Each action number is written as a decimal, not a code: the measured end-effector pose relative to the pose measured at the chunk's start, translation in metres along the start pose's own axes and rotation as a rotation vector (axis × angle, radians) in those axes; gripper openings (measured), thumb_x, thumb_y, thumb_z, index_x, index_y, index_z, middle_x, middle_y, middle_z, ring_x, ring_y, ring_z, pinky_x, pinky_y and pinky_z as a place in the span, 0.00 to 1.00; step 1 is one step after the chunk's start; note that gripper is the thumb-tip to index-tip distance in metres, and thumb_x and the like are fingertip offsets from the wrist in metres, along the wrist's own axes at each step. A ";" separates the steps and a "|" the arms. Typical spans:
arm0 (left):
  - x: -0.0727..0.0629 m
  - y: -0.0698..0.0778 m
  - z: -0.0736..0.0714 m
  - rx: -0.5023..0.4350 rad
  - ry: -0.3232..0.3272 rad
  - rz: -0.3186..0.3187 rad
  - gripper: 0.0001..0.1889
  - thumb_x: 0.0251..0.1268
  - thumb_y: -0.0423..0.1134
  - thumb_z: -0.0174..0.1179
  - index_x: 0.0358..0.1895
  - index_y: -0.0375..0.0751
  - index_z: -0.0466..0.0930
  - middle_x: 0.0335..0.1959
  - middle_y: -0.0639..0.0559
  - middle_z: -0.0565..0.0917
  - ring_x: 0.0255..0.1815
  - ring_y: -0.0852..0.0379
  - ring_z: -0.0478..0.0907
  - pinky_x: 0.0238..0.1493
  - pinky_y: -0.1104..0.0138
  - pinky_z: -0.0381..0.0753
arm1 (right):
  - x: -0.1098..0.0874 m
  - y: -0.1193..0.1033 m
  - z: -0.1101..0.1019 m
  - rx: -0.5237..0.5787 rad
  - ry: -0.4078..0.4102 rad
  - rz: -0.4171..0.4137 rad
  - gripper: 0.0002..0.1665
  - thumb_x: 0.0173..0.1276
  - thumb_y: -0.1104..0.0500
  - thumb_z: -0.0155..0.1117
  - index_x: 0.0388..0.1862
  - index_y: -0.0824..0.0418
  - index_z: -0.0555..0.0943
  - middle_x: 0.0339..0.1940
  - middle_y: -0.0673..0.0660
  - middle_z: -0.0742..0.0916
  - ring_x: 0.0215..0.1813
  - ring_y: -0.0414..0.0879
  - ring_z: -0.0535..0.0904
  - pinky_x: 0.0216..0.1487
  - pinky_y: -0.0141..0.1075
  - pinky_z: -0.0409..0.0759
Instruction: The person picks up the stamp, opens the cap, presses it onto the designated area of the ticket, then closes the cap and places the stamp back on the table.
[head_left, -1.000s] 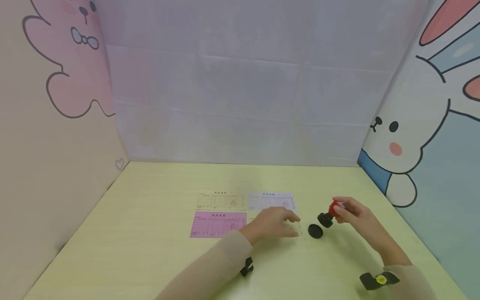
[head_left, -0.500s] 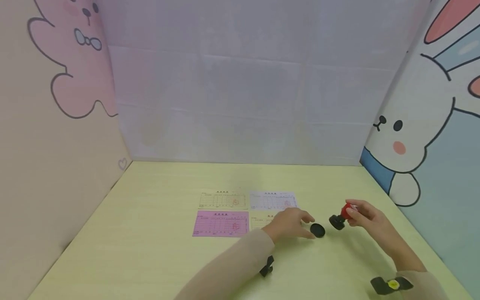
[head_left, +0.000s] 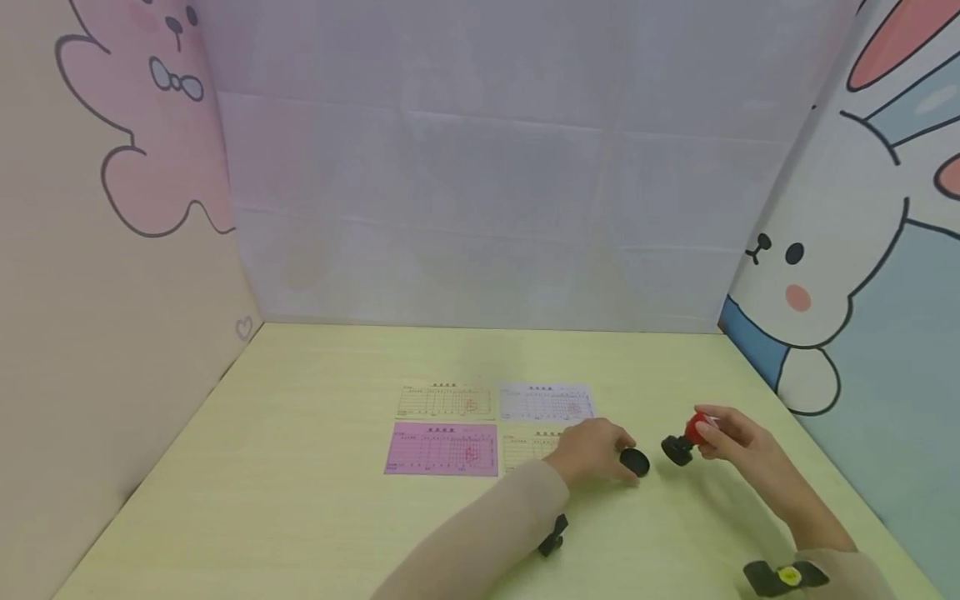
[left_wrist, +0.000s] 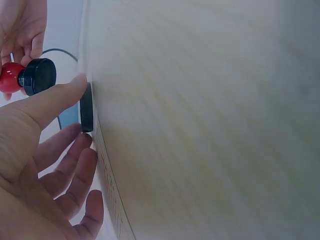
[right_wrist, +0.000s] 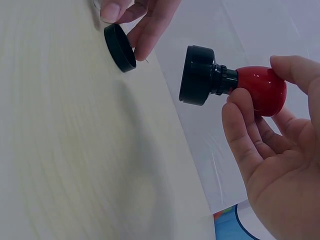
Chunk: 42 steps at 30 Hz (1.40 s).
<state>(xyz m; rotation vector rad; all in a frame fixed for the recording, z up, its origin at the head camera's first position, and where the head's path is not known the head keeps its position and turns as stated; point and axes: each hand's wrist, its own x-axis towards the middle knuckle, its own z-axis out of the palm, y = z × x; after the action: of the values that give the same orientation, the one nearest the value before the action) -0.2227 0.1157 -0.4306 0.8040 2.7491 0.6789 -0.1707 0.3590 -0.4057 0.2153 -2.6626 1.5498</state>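
Observation:
A round black stamp cap (head_left: 634,462) lies on the table, its hollow side facing up. My left hand (head_left: 596,450) has its thumb and fingertips at opposite edges of this cap (left_wrist: 87,107), pinching it low by the tabletop. To the right, my right hand (head_left: 738,437) holds a stamp above the table by its rounded red handle (right_wrist: 262,90). The stamp's wide black head (right_wrist: 196,75) points toward the left hand, tilted down. In the left wrist view the stamp head (left_wrist: 41,76) shows beyond the left thumb.
Several printed forms lie left of the cap: a pink one (head_left: 441,450), a cream one (head_left: 446,403), a white one (head_left: 546,402) and another cream one (head_left: 525,450), partly covered by the left hand. Walls with cartoon animals border the table (head_left: 315,500).
My left hand has moved right, from over the nearest right-hand form to the cap, and its fingers have come in around the rim. My right hand has shifted slightly right with the stamp.

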 end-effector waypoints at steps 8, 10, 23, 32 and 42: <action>0.003 0.002 0.010 0.004 0.038 -0.040 0.25 0.46 0.57 0.78 0.52 0.64 0.87 0.46 0.73 0.83 0.47 0.71 0.77 0.42 0.69 0.70 | -0.002 0.003 0.003 0.022 -0.002 -0.013 0.20 0.80 0.57 0.55 0.65 0.63 0.73 0.43 0.45 0.86 0.41 0.48 0.84 0.44 0.30 0.83; 0.004 0.001 0.012 0.003 0.044 -0.037 0.25 0.46 0.57 0.78 0.52 0.64 0.87 0.45 0.73 0.83 0.46 0.71 0.77 0.41 0.69 0.70 | -0.002 0.004 0.004 0.023 -0.005 -0.013 0.20 0.80 0.57 0.55 0.65 0.64 0.72 0.44 0.45 0.86 0.41 0.48 0.84 0.44 0.30 0.83; -0.001 0.000 0.003 -0.023 0.032 -0.022 0.23 0.49 0.57 0.77 0.51 0.63 0.87 0.47 0.72 0.84 0.47 0.71 0.78 0.44 0.70 0.71 | -0.003 0.002 0.003 0.001 -0.006 0.021 0.23 0.81 0.54 0.53 0.68 0.64 0.70 0.45 0.47 0.85 0.42 0.49 0.84 0.45 0.29 0.82; -0.008 -0.006 -0.011 -0.055 0.041 -0.006 0.23 0.50 0.56 0.77 0.51 0.60 0.87 0.45 0.70 0.85 0.43 0.71 0.78 0.40 0.73 0.72 | -0.004 -0.003 0.009 0.027 -0.004 -0.012 0.22 0.81 0.55 0.54 0.67 0.63 0.71 0.46 0.44 0.85 0.43 0.47 0.84 0.45 0.30 0.83; -0.013 -0.025 -0.020 -0.117 0.065 -0.002 0.23 0.51 0.54 0.76 0.53 0.58 0.86 0.45 0.67 0.85 0.46 0.68 0.79 0.43 0.71 0.76 | 0.004 -0.006 0.026 0.088 -0.045 -0.020 0.22 0.80 0.56 0.55 0.67 0.64 0.71 0.48 0.51 0.85 0.44 0.48 0.84 0.47 0.31 0.83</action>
<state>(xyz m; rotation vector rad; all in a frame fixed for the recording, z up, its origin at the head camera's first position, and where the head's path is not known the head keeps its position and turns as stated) -0.2290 0.0826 -0.4246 0.7673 2.7366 0.8710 -0.1727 0.3331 -0.4129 0.2840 -2.6195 1.6768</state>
